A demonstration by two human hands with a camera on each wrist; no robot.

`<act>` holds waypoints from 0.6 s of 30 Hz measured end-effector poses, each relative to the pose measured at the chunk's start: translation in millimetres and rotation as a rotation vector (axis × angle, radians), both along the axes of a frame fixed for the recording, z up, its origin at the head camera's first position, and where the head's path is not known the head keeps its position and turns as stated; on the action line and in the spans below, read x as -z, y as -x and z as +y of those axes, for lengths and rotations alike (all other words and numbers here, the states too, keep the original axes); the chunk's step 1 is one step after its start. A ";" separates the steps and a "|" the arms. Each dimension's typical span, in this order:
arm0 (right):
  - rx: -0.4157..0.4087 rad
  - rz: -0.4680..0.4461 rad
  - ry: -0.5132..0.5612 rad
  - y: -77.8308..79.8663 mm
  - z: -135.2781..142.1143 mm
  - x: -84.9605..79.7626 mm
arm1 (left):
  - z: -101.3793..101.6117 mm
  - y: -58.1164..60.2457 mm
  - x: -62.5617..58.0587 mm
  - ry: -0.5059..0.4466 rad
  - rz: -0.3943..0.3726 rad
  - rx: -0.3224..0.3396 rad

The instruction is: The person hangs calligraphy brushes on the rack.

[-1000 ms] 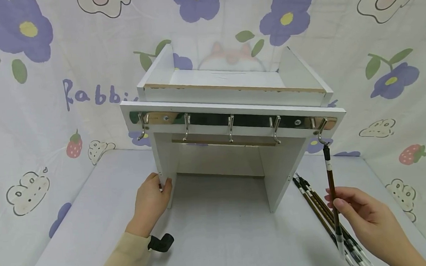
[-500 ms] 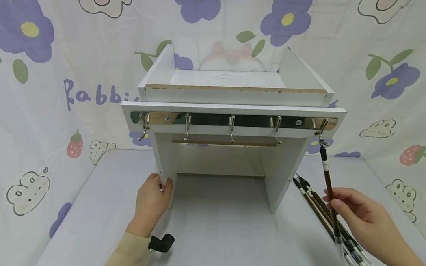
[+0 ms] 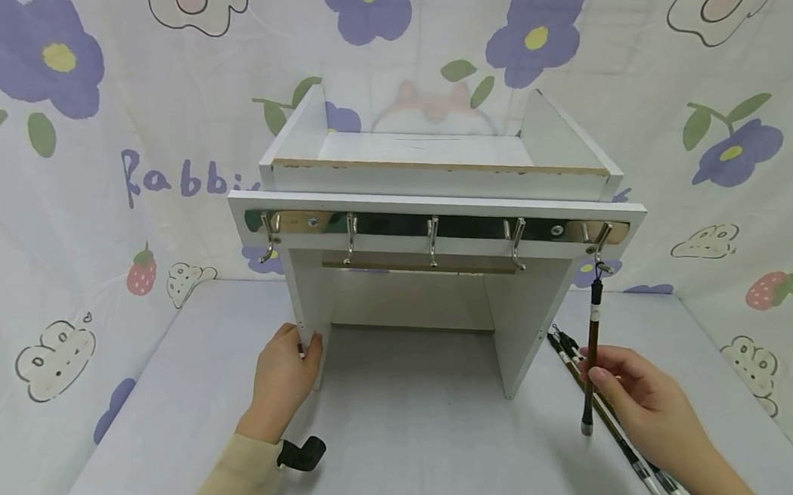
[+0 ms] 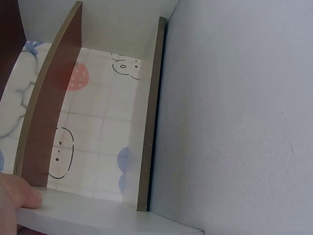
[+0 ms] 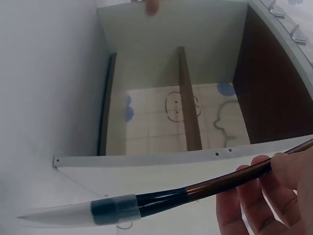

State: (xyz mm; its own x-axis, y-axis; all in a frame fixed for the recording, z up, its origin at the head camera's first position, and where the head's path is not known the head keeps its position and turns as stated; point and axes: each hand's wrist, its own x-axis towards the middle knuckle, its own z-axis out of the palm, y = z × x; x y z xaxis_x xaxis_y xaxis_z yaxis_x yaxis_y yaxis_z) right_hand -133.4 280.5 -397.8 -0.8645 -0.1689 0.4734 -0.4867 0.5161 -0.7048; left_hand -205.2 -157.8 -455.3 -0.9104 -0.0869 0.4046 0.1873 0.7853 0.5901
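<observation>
A white wooden rack (image 3: 534, 322) stands on the table, with a hook rail (image 3: 388, 229) screwed across its front board. From the rightmost hook (image 3: 600, 241) hangs a brown-handled calligraphy brush (image 3: 592, 338) by a cord loop. My right hand (image 3: 640, 399) pinches its handle between thumb and fingers. In the right wrist view the brush (image 5: 210, 187) points its white tip to the left, past a dark ferrule. My left hand (image 3: 281, 372) grips the front edge of the rack's left side panel; in the left wrist view its thumb (image 4: 29, 197) lies along the panel's inner face.
Several more brushes (image 3: 619, 434) lie in a bundle on the table at the right, partly hidden behind my right hand. The other hooks, such as the middle hook (image 3: 433, 241), hold nothing. A flower-printed cloth (image 3: 176, 102) hangs behind and beside the rack.
My right hand has shifted left, swinging the brush's lower end left and toward the rack, while its loop stays on the hook. The left hand keeps its grip on the panel.
</observation>
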 end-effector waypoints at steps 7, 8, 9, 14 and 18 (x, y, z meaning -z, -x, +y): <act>0.023 0.081 0.003 10.9 -13.2 7.9 | -1.0 -0.3 0.7 -0.007 0.003 0.003; 0.029 0.097 0.005 12.7 -15.1 8.9 | -1.2 -0.2 0.8 -0.007 0.004 0.002; 0.035 0.113 0.010 14.5 -17.1 9.6 | -1.2 -0.1 0.8 -0.007 0.004 0.002; 0.103 0.137 0.020 21.5 -27.2 12.2 | -1.2 0.6 0.3 0.002 -0.007 0.002; 0.130 0.126 0.017 27.0 -33.0 15.1 | -0.6 -0.3 -1.5 -0.005 -0.013 0.010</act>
State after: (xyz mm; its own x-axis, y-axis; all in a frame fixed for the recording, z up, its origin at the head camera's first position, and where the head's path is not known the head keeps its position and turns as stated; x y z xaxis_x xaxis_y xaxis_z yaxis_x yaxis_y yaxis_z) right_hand -160.4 247.5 -412.9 -0.8121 -0.0502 0.5814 -0.5016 0.5692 -0.6515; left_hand -204.9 -158.5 -453.8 -0.9165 -0.0798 0.3920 0.1872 0.7805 0.5965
